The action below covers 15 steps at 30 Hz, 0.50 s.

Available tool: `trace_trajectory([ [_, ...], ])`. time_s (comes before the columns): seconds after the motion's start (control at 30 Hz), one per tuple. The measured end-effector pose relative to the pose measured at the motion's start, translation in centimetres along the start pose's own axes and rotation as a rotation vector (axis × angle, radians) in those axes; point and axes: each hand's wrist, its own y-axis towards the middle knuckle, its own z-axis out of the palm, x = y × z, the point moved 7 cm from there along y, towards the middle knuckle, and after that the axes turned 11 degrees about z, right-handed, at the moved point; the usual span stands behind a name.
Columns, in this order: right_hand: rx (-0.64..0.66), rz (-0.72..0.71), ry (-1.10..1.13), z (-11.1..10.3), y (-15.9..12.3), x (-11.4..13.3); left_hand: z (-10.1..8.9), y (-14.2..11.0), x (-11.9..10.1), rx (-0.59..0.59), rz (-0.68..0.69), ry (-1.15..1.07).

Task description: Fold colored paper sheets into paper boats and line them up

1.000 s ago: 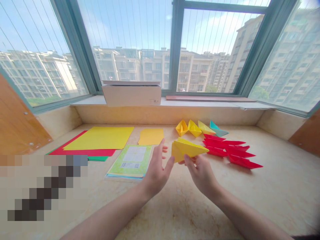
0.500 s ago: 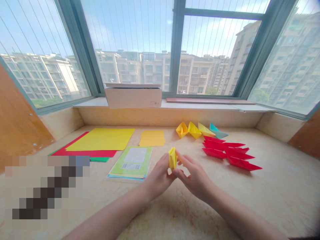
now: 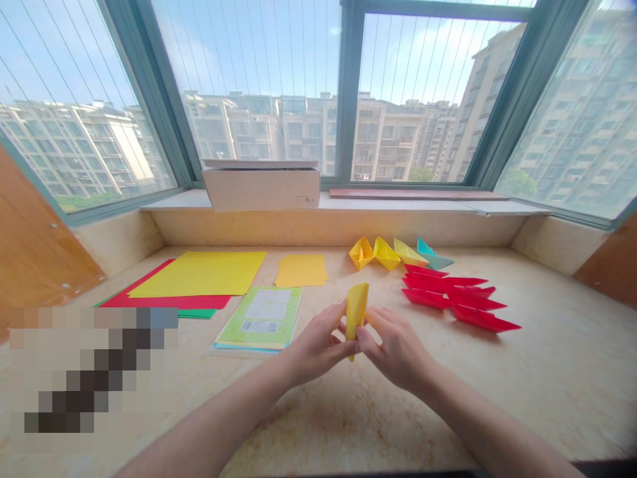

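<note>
Between my two hands, above the counter, stands a piece of folded yellow paper (image 3: 357,309), narrow and upright, its long side slightly tilted. My left hand (image 3: 323,335) grips it from the left, thumb toward its lower part. From the right, my right hand (image 3: 391,338) pinches its lower edge, with the thumb in front and the fingers partly hidden behind. To the right lie several red paper boats (image 3: 482,318) set close together. Behind them is a row with yellow paper boats (image 3: 386,253) and a blue-green paper boat (image 3: 434,255).
At left, a large yellow sheet (image 3: 199,273) overlaps red paper (image 3: 164,302) and green paper (image 3: 199,314). Smaller orange-yellow sheets (image 3: 301,271) lie beside it, and a clear-wrapped paper pack (image 3: 259,318) in front. A white box (image 3: 261,188) stands on the window ledge. A blurred patch covers the lower left.
The folded yellow paper has been turned and now shows a taller, broader side. Both hands have shifted their hold on it, and the view has moved slightly.
</note>
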Motion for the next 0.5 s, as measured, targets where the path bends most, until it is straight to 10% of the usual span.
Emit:
trace_trajectory([
  [0.23, -0.014, 0.090, 0.061, -0.1, 0.0, -0.6, 0.5, -0.1, 0.2, -0.032, 0.029, -0.025],
  [0.5, -0.221, -0.104, -0.124, 0.2, -1.0, 1.0, -0.3, -0.3, -1.4, -0.102, 0.215, 0.600],
])
